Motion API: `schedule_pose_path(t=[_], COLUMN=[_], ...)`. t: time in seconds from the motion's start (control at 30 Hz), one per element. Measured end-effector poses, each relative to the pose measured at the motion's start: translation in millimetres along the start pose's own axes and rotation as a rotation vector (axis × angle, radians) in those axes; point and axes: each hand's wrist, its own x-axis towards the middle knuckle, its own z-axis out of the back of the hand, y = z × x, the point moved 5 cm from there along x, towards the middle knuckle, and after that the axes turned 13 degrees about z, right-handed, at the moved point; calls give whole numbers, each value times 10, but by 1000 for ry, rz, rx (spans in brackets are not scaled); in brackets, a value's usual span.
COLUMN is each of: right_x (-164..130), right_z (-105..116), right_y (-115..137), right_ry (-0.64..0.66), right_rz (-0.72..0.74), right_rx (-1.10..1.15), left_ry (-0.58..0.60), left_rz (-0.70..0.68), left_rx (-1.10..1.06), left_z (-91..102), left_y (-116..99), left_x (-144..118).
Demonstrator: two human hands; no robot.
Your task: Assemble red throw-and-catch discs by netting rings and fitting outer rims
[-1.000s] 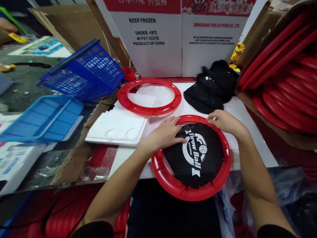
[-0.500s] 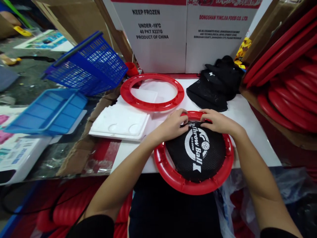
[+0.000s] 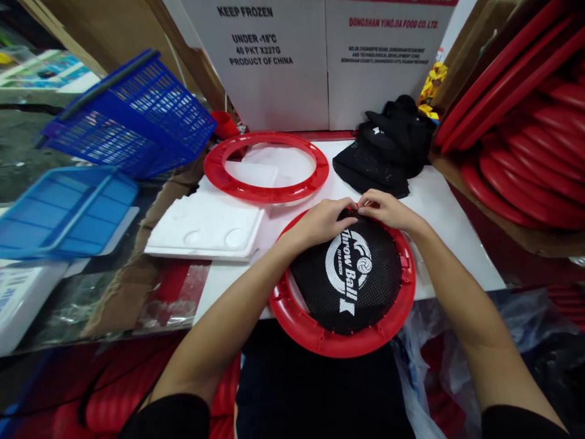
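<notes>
A red plastic ring [image 3: 320, 336] lies at the near edge of the white table [image 3: 457, 244], overhanging it. A black mesh net [image 3: 365, 286] with white "Throw Ball" print is stretched inside the ring. My left hand [image 3: 320, 223] and my right hand [image 3: 388, 210] meet at the ring's far side, fingers pinching the net's edge against the rim. A second, empty red ring [image 3: 266, 192] lies farther back on the table. A pile of black nets [image 3: 388, 152] sits at the back right.
White foam trays [image 3: 201, 228] lie left of the rings. Two blue plastic baskets [image 3: 128, 122] are tilted at the left. A cardboard box with stacked red rings [image 3: 525, 152] stands at the right. White cartons [image 3: 320, 61] close off the back.
Both hands slid along the ring's far rim toward each other and now touch at its top. The left hand left the net's face. The view shifted slightly.
</notes>
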Motion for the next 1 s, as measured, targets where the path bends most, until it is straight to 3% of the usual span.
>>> schedule_pose_path(t=[0.17, 0.3, 0.53, 0.77, 1.0], right_x=[37, 31, -48, 6, 104], right_z=[-4, 1, 49, 9, 3], right_y=[12, 37, 106, 51, 65], right_ry=[108, 102, 191, 119, 180], right_rz=[-4, -12, -55, -141, -125], right_rx=[34, 13, 10, 32, -156], left_ry=[13, 41, 17, 67, 105], left_rz=[-85, -133, -88, -51, 56], left_rx=[104, 302, 344, 326, 261], left_z=[-88, -163, -131, -148, -119], left_y=[7, 53, 88, 108, 176], left_x=[-72, -142, -184, -168, -150])
